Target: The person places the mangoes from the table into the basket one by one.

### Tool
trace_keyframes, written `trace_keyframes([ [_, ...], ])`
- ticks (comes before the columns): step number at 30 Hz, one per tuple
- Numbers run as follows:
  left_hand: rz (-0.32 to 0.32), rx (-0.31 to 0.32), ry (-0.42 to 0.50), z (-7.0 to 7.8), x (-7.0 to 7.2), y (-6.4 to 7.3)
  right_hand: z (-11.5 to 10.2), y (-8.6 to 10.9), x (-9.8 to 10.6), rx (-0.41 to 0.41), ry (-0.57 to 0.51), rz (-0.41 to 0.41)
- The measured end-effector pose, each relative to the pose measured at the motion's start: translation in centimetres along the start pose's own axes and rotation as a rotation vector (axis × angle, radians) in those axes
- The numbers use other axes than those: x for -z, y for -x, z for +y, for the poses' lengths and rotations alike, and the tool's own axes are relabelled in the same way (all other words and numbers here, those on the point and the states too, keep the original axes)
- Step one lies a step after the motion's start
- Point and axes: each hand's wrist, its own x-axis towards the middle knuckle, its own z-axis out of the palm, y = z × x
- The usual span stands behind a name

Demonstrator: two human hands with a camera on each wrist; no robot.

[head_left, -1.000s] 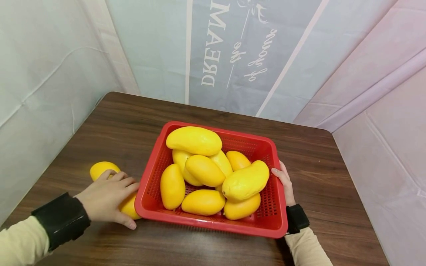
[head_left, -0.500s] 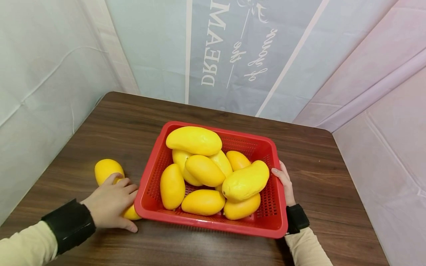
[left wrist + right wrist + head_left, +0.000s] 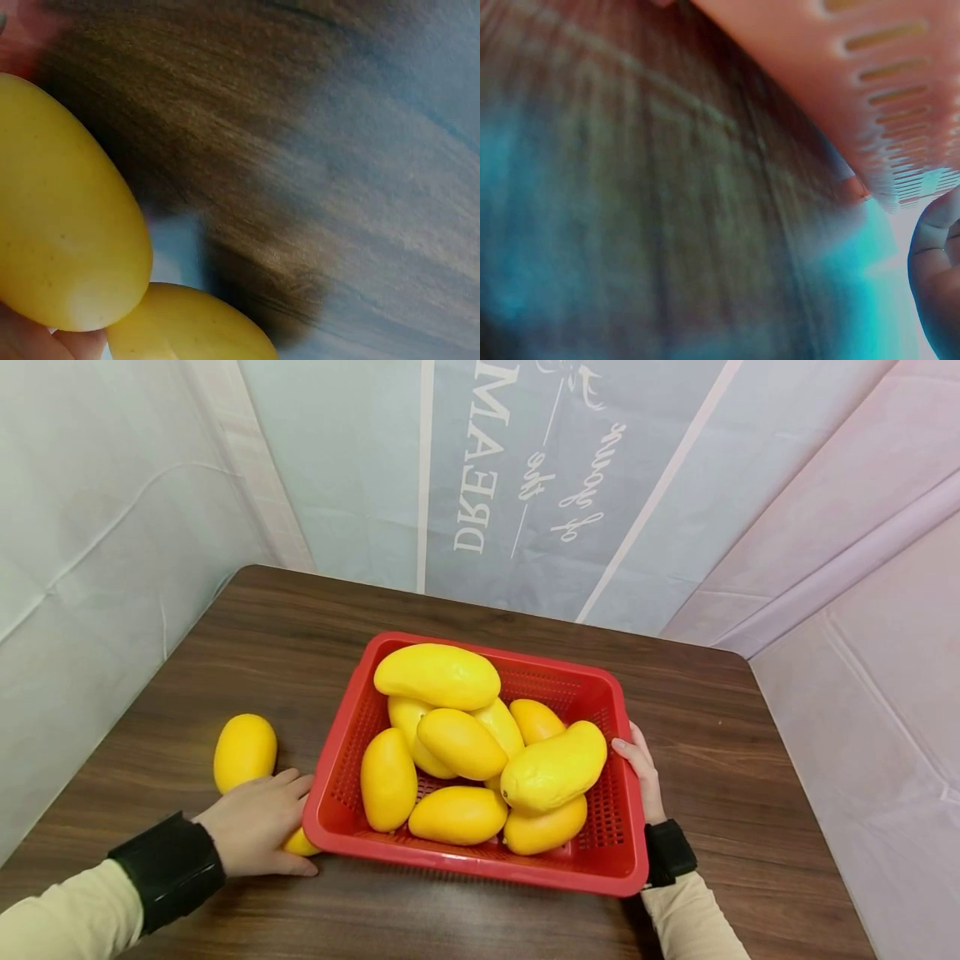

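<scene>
A red plastic basket (image 3: 480,877) holds several yellow mangoes (image 3: 462,745) in a loose heap. My left hand (image 3: 258,822) lies over a mango (image 3: 300,843) against the basket's left side, thumb on the near side and fingers on the far side. Most of that mango is hidden in the head view; in the left wrist view the held mango (image 3: 64,210) looms large, with fingertips below it. Another mango (image 3: 245,752) lies on the table just beyond the left hand. My right hand (image 3: 641,768) grips the basket's right side, thumb at the rim; its other fingers are mostly hidden.
A dark wood-grain table (image 3: 735,777) carries everything. Behind it hangs a pale printed cloth (image 3: 525,485) with mirrored lettering, and light cloth walls (image 3: 90,527) stand on both sides. Both wrists wear black bands (image 3: 168,868).
My left hand has shifted slightly right and toward the near edge, closing in by the basket. The loose mango beyond it has turned more upright and is more exposed. The right hand stays put.
</scene>
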Motion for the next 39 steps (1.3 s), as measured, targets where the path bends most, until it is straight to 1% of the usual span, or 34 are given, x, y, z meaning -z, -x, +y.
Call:
trace_keyframes([
  [5,-0.003,0.006,0.022,0.1,-0.1,0.0,0.0,0.0,0.0,-0.001,0.001,-0.002],
  [10,-0.031,0.044,0.055,0.2,0.1,-0.3,0.0,0.0,0.0,0.005,-0.001,-0.005],
  [14,-0.043,0.065,0.081,0.3,0.4,-0.5,0.0,-0.1,0.0,0.004,-0.005,-0.006],
  [21,-0.067,0.093,0.094,0.3,1.2,-0.7,0.0,-0.1,0.1,0.006,-0.005,-0.007],
  [26,-0.082,0.121,0.120,0.3,1.7,-0.8,0.0,0.0,0.1,0.007,-0.014,-0.017],
  [30,-0.090,0.143,0.113,0.3,2.1,-0.9,0.0,0.0,0.1,0.003,-0.019,-0.014],
  [34,-0.079,0.150,0.097,0.3,2.8,-1.0,0.0,0.0,0.1,0.000,-0.018,-0.013],
  [39,-0.053,0.188,0.057,0.1,4.2,-0.9,0.0,0.0,0.2,0.005,-0.013,-0.017],
])
